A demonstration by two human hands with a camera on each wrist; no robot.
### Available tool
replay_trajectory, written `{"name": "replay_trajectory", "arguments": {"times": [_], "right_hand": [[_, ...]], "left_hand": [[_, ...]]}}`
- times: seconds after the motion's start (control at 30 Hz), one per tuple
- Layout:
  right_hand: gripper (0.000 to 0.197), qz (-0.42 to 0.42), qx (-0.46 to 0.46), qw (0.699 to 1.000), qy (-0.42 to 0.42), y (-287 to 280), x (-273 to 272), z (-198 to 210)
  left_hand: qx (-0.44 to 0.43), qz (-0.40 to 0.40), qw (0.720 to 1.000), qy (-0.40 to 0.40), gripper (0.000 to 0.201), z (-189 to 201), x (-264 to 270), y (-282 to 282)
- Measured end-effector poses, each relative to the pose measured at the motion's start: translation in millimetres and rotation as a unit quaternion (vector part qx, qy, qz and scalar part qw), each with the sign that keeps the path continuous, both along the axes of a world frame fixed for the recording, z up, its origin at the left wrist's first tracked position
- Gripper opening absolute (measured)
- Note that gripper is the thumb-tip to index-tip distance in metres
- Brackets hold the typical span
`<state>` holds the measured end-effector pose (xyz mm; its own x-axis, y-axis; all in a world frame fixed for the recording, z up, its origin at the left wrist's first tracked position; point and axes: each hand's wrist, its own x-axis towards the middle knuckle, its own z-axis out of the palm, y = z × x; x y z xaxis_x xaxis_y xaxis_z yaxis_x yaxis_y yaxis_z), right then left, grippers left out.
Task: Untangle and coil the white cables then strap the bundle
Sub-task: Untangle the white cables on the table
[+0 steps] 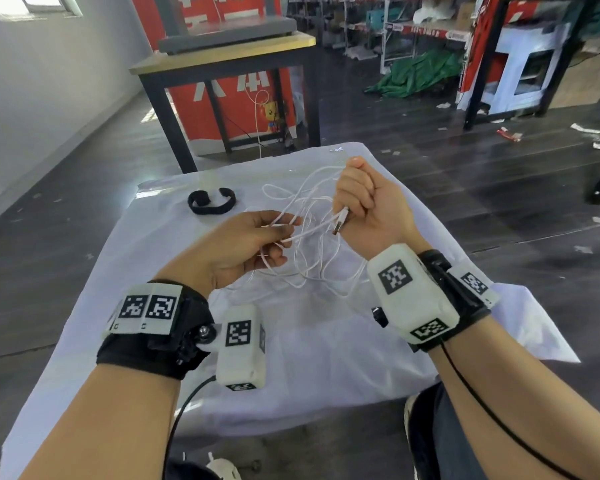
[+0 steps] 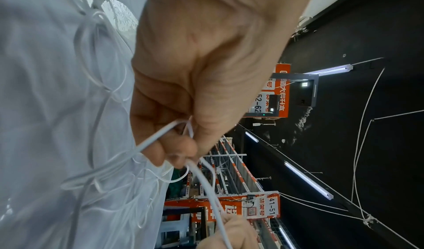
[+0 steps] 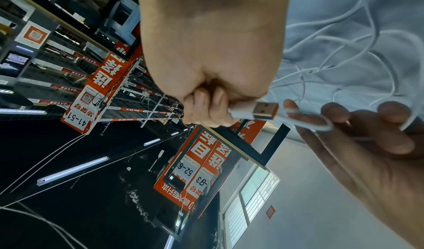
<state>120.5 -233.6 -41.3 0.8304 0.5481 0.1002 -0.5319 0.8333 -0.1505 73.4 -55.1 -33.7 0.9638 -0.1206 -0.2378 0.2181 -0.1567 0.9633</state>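
Observation:
A tangle of thin white cables hangs in loose loops between my two hands above the white-covered table. My left hand pinches strands of the white cables between thumb and fingertips. My right hand is a fist gripping a cable end, and its USB plug sticks out toward the left hand. In the right wrist view the USB plug shows its orange insert, close to the left hand's fingers. A black strap lies curled on the table at the far left.
The white cloth hangs over the table's edges, with dark floor all round. A wooden-topped table with black legs stands beyond, in front of red signage. Shelving and a green tarp lie at the back right. My knee is at the near edge.

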Motion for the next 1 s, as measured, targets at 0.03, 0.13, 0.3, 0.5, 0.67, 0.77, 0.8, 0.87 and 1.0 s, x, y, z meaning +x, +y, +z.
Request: {"name": "replay_trajectory", "arguments": {"times": [0.03, 0.13, 0.3, 0.5, 0.67, 0.77, 0.8, 0.87, 1.0], "right_hand": [[0.044, -0.015, -0.003, 1.0, 0.006, -0.6, 0.1, 0.4], [0.036, -0.089, -0.019, 0.995, 0.027, -6.2, -0.5, 3.9], [0.024, -0.223, -0.043, 0.971, 0.073, -16.7, -2.6, 8.3], [0.029, -0.344, -0.079, 0.926, 0.137, -28.7, 6.2, 7.2], [0.027, -0.412, -0.154, 0.884, 0.155, -33.0, 7.8, 8.4], [0.023, -0.411, -0.22, 0.871, 0.155, -26.3, 8.3, 4.2], [0.02, -0.419, -0.239, 0.863, 0.151, -23.6, 8.7, 2.6], [0.016, -0.436, -0.272, 0.847, 0.134, -19.1, 8.4, 1.9], [0.029, -0.441, -0.316, 0.834, 0.096, -14.1, 6.2, 5.0]], "left_hand": [[0.012, 0.002, 1.0, 0.003, 0.02, -0.2, -0.1, 1.0], [0.048, 0.005, 0.999, 0.014, 0.025, -0.4, -1.5, 8.1], [0.061, -0.006, 0.998, 0.025, 0.02, -1.5, -3.6, 16.7], [0.204, -0.026, 0.978, -0.038, 0.015, 1.8, -4.4, 22.1], [0.257, -0.013, 0.964, -0.069, 0.013, 0.8, -3.0, 35.3], [0.184, 0.101, 0.968, -0.139, 0.007, 2.7, -0.3, 31.5], [0.167, 0.116, 0.966, -0.16, 0.008, 5.0, -0.9, 29.0], [0.148, 0.095, 0.967, -0.182, 0.011, 9.5, -4.4, 25.0], [0.193, -0.027, 0.97, -0.148, 0.015, 16.3, -11.6, 22.8]]}}
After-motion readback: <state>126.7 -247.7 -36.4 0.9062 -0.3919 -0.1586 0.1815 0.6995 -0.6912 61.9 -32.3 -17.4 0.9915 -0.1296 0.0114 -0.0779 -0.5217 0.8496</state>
